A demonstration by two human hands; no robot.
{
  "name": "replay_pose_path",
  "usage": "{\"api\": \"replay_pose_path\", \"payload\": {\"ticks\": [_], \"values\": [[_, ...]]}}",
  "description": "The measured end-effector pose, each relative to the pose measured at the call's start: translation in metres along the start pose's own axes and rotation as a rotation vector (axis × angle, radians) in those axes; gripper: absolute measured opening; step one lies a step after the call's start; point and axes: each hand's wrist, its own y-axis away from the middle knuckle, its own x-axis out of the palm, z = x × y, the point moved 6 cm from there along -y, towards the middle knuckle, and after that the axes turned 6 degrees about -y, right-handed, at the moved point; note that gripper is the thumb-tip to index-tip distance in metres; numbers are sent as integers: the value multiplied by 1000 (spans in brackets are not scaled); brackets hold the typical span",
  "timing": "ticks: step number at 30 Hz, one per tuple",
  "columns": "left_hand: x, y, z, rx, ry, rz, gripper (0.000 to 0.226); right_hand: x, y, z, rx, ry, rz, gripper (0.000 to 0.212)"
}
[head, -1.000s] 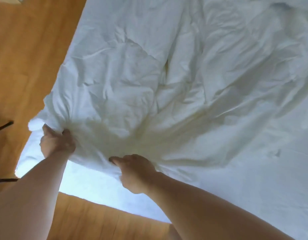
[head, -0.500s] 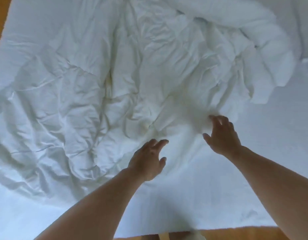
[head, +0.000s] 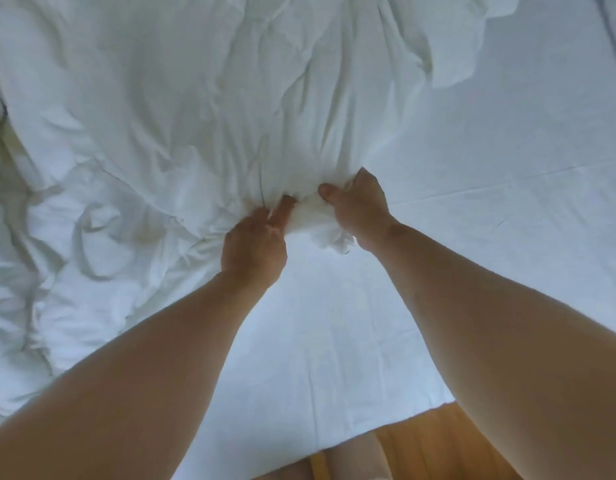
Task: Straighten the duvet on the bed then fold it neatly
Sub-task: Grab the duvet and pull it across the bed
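Note:
A crumpled white duvet covers the left and far part of the bed, full of creases. Its near edge bunches into a wad at the middle of the view. My left hand grips that bunched edge with fingers curled into the cloth. My right hand grips the same wad just to the right, thumb on top. The two hands are almost touching. The bed sheet lies flat and bare to the right and in front of the hands.
The bed's near edge runs across the bottom, with wooden floor beyond it. My legs show at the bottom centre. A fold of duvet hangs over at the upper right.
Both hands were open above the duvet half a second ago. They have now come together and closed on its near edge, bunching the cloth. Earlier they held another edge by the floor.

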Motion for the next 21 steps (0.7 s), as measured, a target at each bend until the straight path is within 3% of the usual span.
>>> {"api": "replay_pose_path", "payload": {"ticks": [5, 8, 11, 15, 18, 21], "values": [[-25, 41, 19, 101, 162, 15, 56, 3, 57, 15, -106, 54, 44, 25], [-25, 93, 55, 172, 99, 41, 61, 41, 114, -1, -159, 164, 105, 35], [-9, 155, 104, 204, -9, 170, 75, 92, 176, -41, -91, 294, 223, 56], [8, 216, 155, 41, -146, 437, 74, 132, 229, -74, 36, 339, 476, 47], [-12, 205, 153, -59, -86, 587, 59, 103, 207, -71, 102, 199, 428, 42], [-37, 181, 116, -33, -62, 720, 64, 47, 164, -57, 113, 182, 262, 52]]}}
